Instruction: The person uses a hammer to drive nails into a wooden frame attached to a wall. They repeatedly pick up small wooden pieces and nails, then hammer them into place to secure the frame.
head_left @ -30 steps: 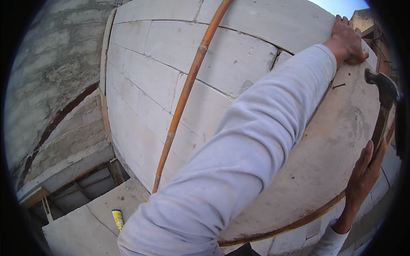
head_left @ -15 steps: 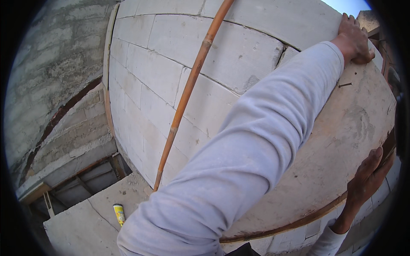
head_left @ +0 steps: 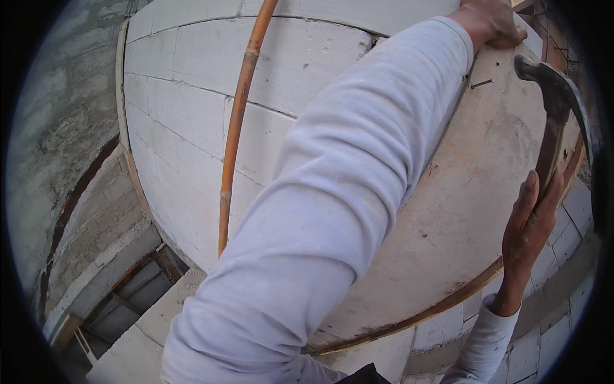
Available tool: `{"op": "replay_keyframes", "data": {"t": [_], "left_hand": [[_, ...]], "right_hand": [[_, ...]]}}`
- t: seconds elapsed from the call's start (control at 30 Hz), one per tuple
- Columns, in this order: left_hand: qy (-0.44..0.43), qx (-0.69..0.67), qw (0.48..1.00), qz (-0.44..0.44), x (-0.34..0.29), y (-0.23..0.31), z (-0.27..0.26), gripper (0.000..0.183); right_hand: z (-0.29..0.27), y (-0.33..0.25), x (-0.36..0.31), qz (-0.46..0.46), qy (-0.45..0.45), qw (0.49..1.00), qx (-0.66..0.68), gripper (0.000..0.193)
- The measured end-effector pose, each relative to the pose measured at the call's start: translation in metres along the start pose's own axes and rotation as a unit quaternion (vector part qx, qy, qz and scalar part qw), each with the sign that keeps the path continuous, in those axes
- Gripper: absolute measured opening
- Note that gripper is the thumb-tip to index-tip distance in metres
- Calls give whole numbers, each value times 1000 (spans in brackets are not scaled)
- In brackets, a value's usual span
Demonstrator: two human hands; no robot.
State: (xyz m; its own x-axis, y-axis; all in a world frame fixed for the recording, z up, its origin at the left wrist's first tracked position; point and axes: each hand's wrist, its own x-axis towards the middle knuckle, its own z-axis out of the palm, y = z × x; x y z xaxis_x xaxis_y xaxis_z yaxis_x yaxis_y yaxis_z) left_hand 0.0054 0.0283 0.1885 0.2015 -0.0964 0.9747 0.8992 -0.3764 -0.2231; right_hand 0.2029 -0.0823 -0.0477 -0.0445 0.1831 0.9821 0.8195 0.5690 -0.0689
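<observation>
My left arm stretches up across the view, and my left hand (head_left: 489,22) grips the upper edge of a large plywood board (head_left: 476,185). Its thumb side rests on the board, while its fingers are partly cut off by the top of the frame. A nail (head_left: 481,84) sticks out of the board just below that hand. At the right, my right hand (head_left: 529,233) is closed round the wooden handle of a claw hammer (head_left: 551,150). The hammer's head is raised close to the board, a little right of the nail.
A white block wall (head_left: 192,109) lies behind the board, with a bamboo pole (head_left: 238,121) leaning against it. A rough grey wall (head_left: 70,109) stands at the left, above a dark opening (head_left: 137,288). A wooden strip (head_left: 409,320) runs along the board's lower edge.
The hammer has come up into full view in my right hand, its head now near the nail. The view has shifted, so wall and pole sit further left. My left hand stays on the board.
</observation>
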Motion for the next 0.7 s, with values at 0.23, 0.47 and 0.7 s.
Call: {"op": "replay_keyframes", "data": {"t": [0.23, 0.47, 0.7], "left_hand": [[-27, -3, 1000, 9, 4, 4, -27, 61], [-28, 24, 999, 19, 7, 6, -19, 61], [-7, 25, 1000, 16, 7, 6, -18, 60]], "right_hand": [[-12, -22, 10, 0, 93, 994, 60, 47], [2, -4, 0, -54, 1, 998, -23, 45], [-6, -8, 6, -24, 84, 991, 98, 44]]}}
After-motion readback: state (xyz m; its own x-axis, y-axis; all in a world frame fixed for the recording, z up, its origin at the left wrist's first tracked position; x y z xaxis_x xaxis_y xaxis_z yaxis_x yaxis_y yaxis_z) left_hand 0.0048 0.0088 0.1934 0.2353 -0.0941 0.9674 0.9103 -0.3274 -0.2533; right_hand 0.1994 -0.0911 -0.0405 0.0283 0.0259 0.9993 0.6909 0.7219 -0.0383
